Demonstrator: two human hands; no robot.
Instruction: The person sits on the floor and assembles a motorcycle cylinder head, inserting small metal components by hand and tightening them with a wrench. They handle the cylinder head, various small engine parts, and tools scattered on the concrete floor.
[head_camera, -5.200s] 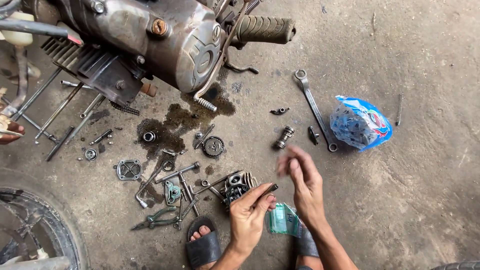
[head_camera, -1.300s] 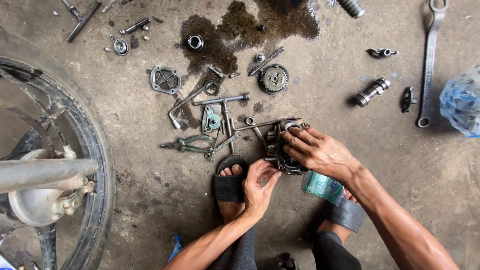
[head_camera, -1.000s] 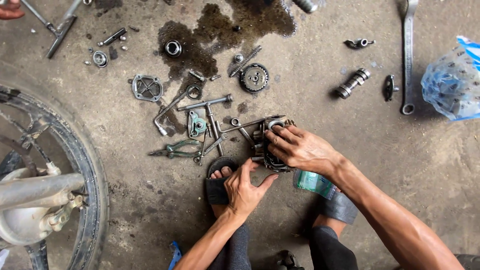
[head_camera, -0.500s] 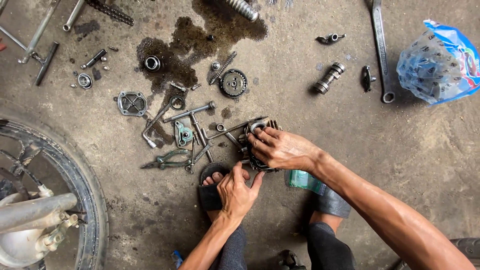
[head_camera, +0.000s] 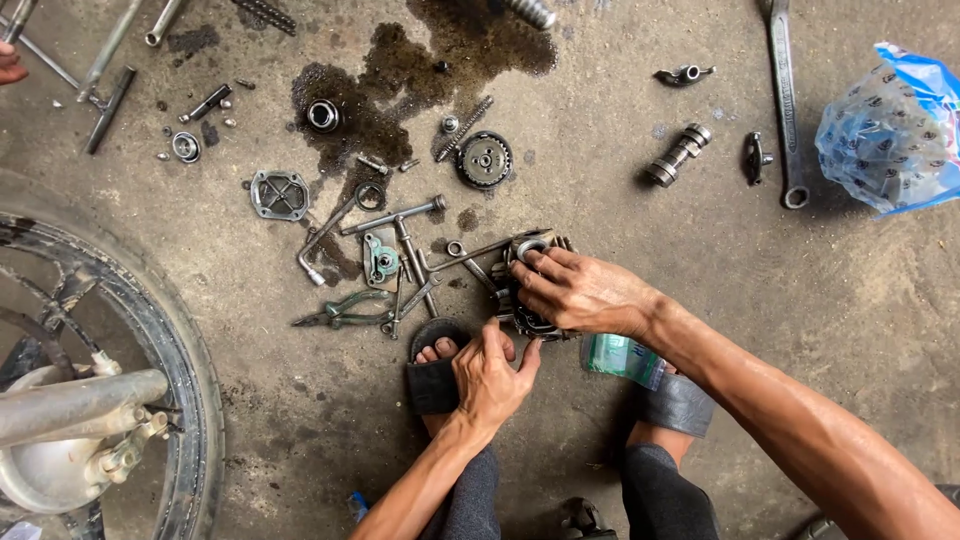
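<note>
Scattered tools (head_camera: 385, 260) crowd the left; bare floor (head_camera: 800, 290) lies right.

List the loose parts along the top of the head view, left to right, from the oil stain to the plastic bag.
Bearing ring on the oil stain → toothed sprocket → camshaft → long spanner → blue plastic bag.

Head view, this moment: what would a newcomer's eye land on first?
Both hands meet at the centre: the right hand rests on top of a finned engine cylinder head on the concrete floor, and the left hand grips its near edge. Behind lie scattered tools and parts around a dark oil stain, with a toothed sprocket beside it. A motorcycle wheel fills the left edge; a blue plastic bag lies top right.
</note>
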